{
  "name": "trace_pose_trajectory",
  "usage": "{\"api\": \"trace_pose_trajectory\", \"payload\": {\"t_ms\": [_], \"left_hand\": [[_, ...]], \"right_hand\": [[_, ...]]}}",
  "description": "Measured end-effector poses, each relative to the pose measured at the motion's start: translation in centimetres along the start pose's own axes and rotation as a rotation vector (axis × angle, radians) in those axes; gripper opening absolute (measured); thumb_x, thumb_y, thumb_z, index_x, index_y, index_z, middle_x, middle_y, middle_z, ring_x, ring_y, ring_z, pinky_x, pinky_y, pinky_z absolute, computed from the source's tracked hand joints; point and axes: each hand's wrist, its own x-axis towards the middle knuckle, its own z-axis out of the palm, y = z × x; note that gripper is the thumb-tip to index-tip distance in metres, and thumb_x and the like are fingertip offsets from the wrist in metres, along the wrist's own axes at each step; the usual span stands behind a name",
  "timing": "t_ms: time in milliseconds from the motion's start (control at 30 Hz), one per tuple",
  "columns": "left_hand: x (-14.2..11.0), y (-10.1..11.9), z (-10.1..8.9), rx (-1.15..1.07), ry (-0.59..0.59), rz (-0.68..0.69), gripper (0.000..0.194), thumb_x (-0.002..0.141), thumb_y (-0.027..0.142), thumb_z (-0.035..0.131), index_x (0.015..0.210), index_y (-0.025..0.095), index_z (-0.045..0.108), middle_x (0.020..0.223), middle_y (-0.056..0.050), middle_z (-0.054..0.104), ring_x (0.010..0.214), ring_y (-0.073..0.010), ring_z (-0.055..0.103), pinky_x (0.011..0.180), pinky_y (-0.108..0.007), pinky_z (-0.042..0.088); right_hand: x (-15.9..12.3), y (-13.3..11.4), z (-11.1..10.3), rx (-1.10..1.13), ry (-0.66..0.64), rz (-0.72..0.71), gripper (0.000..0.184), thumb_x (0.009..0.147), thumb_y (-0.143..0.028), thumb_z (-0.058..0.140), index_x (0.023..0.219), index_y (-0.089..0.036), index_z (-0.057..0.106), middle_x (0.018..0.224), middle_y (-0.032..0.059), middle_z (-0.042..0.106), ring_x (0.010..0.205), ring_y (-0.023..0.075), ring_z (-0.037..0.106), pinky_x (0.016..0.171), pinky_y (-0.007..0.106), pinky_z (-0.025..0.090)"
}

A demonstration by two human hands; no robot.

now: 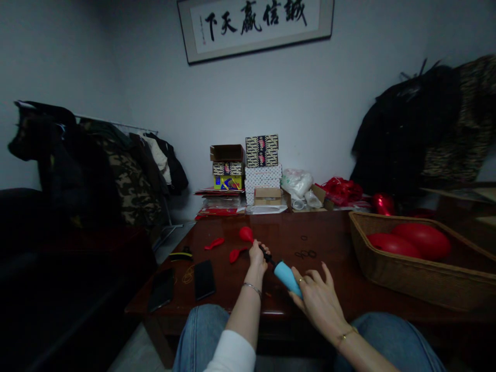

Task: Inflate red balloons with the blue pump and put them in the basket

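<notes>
My left hand (pixel 258 257) is closed around the neck of a small, partly inflated red balloon (pixel 246 234), pinching it onto the black nozzle of a light blue hand pump (pixel 287 276). My right hand (pixel 318 298) grips the rear end of the pump's blue body, fingers spread over it. Both hands hover above the near edge of a dark red-brown table (pixel 333 243). Two flat red balloons (pixel 214 243) lie on the table just left of my left hand.
A wicker basket (pixel 411 274) with inflated red balloons (pixel 422 240) stands at right. Two dark phones (pixel 203 279) lie at the table's left front corner. Stacked boxes (pixel 262 170) and bags sit at the back. Small rubber bands (pixel 307 253) lie mid-table. Coats hang on both sides.
</notes>
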Motion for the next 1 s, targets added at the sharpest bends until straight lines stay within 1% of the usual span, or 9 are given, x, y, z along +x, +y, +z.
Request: {"api": "trace_pose_trajectory", "payload": {"t_ms": [200,267,367,500,667,833,933,1000], "left_hand": [[1.0,1.2,-0.3,0.000,0.051,0.007,0.022,0.089,0.028,0.042,0.069,0.018,0.040,0.048,0.006,0.039,0.035,-0.0055,0.037,0.036,-0.016,0.028],[1.4,1.8,-0.3,-0.011,0.055,0.011,0.022,0.088,0.028,0.043,0.069,0.018,0.039,0.049,0.006,0.038,0.035,-0.0055,0.037,0.036,-0.016,0.028],[1.7,2.4,-0.1,-0.021,0.056,0.022,0.023,0.087,0.028,0.046,0.068,0.018,0.039,0.048,0.006,0.037,0.035,-0.0055,0.036,0.036,-0.016,0.027],[1.5,2.3,0.2,-0.019,0.070,-0.006,0.023,0.090,0.026,0.039,0.068,0.018,0.038,0.048,0.006,0.037,0.034,-0.0051,0.035,0.036,-0.016,0.026],[0.8,1.4,0.3,0.004,0.077,-0.006,0.024,0.090,0.027,0.038,0.068,0.018,0.038,0.048,0.006,0.037,0.034,-0.0052,0.035,0.036,-0.015,0.024],[-0.1,-0.4,0.7,0.020,0.043,-0.012,0.024,0.090,0.028,0.039,0.068,0.018,0.039,0.048,0.006,0.038,0.035,-0.0053,0.036,0.036,-0.016,0.026],[-0.4,-1.3,0.8,0.048,0.030,-0.023,0.025,0.089,0.031,0.041,0.068,0.018,0.040,0.048,0.006,0.039,0.035,-0.0056,0.037,0.037,-0.016,0.027],[-0.3,-1.5,0.7,0.072,0.032,-0.020,0.026,0.089,0.032,0.041,0.067,0.018,0.040,0.048,0.006,0.038,0.034,-0.0058,0.036,0.037,-0.017,0.028]], "right_hand": [[-2.3,1.7,-0.5,0.028,0.045,-0.028,0.047,0.080,-0.038,0.054,0.122,-0.019,0.052,0.078,0.0039,0.066,0.093,0.0226,0.054,0.106,0.052,0.012],[-2.9,2.1,-0.9,0.020,0.062,-0.042,0.046,0.080,-0.037,0.053,0.123,-0.019,0.052,0.079,0.0037,0.067,0.093,0.0228,0.054,0.105,0.054,0.012],[-3.4,2.4,-1.5,0.022,0.074,-0.056,0.046,0.080,-0.036,0.052,0.123,-0.020,0.051,0.080,0.0032,0.067,0.093,0.0225,0.054,0.106,0.054,0.012],[-3.5,2.5,-1.9,0.013,0.068,-0.040,0.043,0.080,-0.036,0.052,0.120,-0.020,0.053,0.081,0.0038,0.067,0.093,0.0225,0.055,0.106,0.054,0.012],[-2.5,2.0,-1.4,-0.003,0.041,-0.028,0.044,0.079,-0.037,0.054,0.119,-0.018,0.055,0.079,0.0045,0.067,0.094,0.0229,0.054,0.106,0.053,0.011],[0.0,0.7,-0.9,-0.025,-0.018,-0.007,0.047,0.078,-0.038,0.056,0.119,-0.015,0.055,0.076,0.0054,0.067,0.092,0.0228,0.054,0.106,0.050,0.012],[1.4,0.0,-0.2,-0.041,-0.019,0.004,0.046,0.079,-0.038,0.054,0.119,-0.015,0.055,0.075,0.0063,0.067,0.091,0.0230,0.054,0.105,0.050,0.012],[1.7,-0.4,0.2,-0.042,-0.011,0.006,0.045,0.079,-0.038,0.054,0.118,-0.015,0.055,0.075,0.0063,0.067,0.090,0.0230,0.054,0.105,0.050,0.012]]}}
